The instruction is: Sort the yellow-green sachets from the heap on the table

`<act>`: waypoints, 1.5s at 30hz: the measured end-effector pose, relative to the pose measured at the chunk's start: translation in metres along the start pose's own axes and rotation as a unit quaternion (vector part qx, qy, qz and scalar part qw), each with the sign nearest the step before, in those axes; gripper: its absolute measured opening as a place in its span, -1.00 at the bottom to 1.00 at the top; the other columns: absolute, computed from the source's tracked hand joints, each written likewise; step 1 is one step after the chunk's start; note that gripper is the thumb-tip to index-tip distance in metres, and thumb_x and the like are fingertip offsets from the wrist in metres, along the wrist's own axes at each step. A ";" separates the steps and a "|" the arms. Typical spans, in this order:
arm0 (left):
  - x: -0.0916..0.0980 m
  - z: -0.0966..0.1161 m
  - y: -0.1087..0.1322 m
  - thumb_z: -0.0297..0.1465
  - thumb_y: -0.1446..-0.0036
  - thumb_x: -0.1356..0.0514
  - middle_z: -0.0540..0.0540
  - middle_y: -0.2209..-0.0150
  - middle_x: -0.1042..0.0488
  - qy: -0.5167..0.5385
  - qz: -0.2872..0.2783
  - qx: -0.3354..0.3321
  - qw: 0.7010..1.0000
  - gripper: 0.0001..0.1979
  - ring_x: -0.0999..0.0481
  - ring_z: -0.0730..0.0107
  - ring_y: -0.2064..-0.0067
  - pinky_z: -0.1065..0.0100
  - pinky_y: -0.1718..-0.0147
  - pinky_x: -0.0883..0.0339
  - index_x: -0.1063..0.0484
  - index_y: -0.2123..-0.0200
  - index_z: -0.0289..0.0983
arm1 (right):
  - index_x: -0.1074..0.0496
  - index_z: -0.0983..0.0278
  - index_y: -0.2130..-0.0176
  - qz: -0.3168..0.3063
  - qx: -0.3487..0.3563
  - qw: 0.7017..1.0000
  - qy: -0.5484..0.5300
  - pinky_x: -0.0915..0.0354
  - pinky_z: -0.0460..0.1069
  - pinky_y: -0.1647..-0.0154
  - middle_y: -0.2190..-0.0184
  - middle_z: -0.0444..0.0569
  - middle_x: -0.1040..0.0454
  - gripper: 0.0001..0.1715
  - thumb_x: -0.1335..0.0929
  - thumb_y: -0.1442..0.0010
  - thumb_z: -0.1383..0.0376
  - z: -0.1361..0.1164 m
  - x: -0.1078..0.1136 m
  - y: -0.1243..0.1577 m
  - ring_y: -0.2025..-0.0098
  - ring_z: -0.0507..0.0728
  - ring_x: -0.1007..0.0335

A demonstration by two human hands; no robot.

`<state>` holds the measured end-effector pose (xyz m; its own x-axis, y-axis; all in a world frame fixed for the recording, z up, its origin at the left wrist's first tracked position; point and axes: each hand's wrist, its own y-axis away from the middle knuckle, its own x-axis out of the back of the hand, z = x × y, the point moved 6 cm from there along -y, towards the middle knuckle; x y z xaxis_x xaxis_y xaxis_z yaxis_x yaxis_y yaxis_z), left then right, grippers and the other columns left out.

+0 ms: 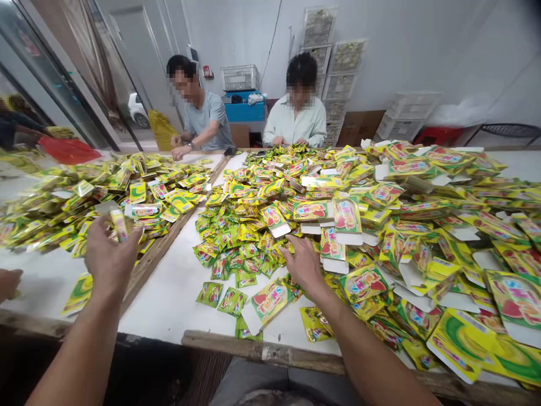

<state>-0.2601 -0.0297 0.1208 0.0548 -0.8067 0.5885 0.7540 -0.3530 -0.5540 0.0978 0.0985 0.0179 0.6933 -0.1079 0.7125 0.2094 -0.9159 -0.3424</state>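
the white table point(169, 299) bears heaped yellow boxes point(270, 301) and green sachets point(232, 301).

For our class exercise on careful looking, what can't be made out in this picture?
In the head view:
Held box: partly hidden by the left hand.
Whether the right hand grips anything: its own back hides the palm.
Another person's hand: cut off by the left edge.
Contents of stacked crates: too small, behind crate walls.

We count boxes point(270, 301): 2 heaps, singles too overlapped to total | packets point(232, 301): dozens, beyond our exact count | people across from us: 2 point(215, 121) point(310, 124) | wooden strip point(161, 254): 1 | bags: 2, red point(70, 151), yellow point(163, 131) | blue bin point(243, 111): 1 | crates point(239, 79): several, partly hidden | car point(138, 110): 1
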 end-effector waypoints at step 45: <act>-0.134 0.085 0.210 -0.32 0.19 -0.26 0.07 0.61 -0.30 0.418 -0.612 0.139 0.656 -0.81 -0.23 0.54 0.57 0.48 0.57 -0.09 -0.37 0.52 -0.31 | -0.47 0.26 0.35 -0.161 -0.040 0.961 -0.221 -0.05 -0.10 0.55 0.64 -0.19 -0.31 -0.73 -0.33 -0.02 0.12 0.003 -0.019 0.025 0.59 0.02 -0.12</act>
<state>-0.0538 0.0451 -0.0244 -0.9947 -0.0174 -0.1016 -0.0064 -0.9732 0.2297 0.0917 0.0786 -0.0058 0.8308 0.3444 0.4371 0.4202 -0.9032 -0.0870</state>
